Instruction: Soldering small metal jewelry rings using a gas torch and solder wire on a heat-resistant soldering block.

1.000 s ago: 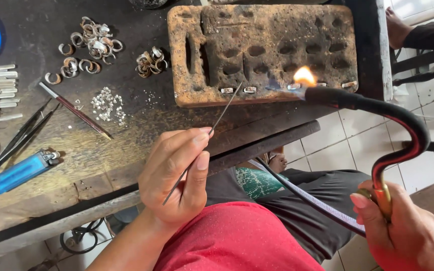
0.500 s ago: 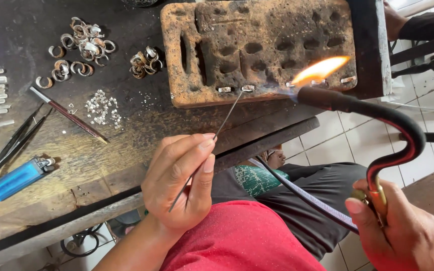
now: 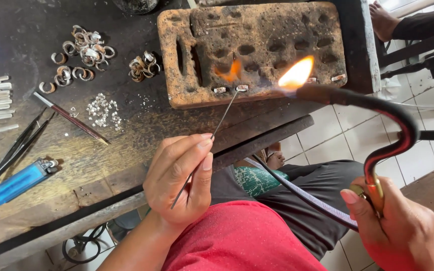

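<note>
Metal wire, thin and straight, runs from your left hand (image 3: 179, 180) at lower centre of the frame up to a small silver piece (image 3: 242, 88) on the near edge of the pitted soldering block (image 3: 257, 47) at upper centre. Your thumb and fingers pinch the wire (image 3: 212, 135) closed, pencil-fashion, near its lower end. Your right hand (image 3: 398, 231), lower right, is wrapped tight round the brass base of a curved torch (image 3: 377, 113); its flame (image 3: 296, 74) burns just right of the wire tip, and a smaller glow shows on the block behind. To do this well, keep the wire tip resting steadily on the piece, hold the flame on the joint rather than on the wire shaft, and brace your left wrist so the tip does not wander to the neighbouring piece (image 3: 220, 90) just to its left. More pieces sit along the same edge to the right. Rings (image 3: 81, 47) lie heaped at upper left, well apart from the heat; a blue lighter (image 3: 18, 181) and tweezers (image 3: 11, 155) lie at left.
</note>
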